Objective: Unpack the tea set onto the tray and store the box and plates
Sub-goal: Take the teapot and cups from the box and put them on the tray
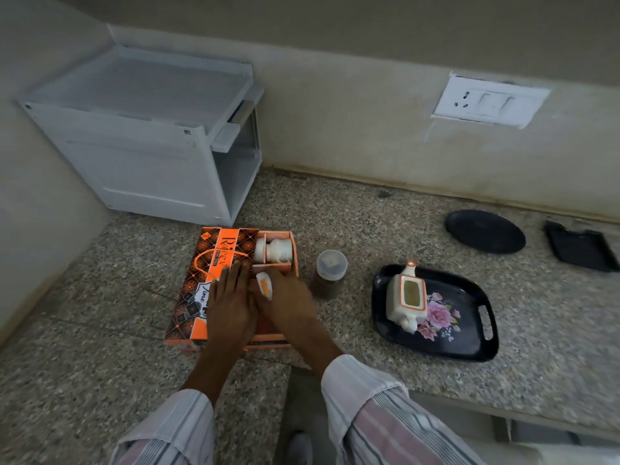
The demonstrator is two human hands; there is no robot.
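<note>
An orange and black tea set box (214, 260) lies open on the granite counter. White cups (279, 250) rest in its far compartment. My left hand (230, 305) lies flat on the box lid. My right hand (288, 298) is inside the box, closed on a white piece with an orange panel (264, 285). To the right, a black floral tray (469, 344) holds a white teapot (404, 298) with no lid on it.
A lidded jar of brown powder (330, 273) stands between box and tray. A round black plate (484, 231) and a rectangular black plate (580, 250) lie at the back right. A white shelf unit (151, 135) fills the back left corner. A wall socket (489, 101) is above.
</note>
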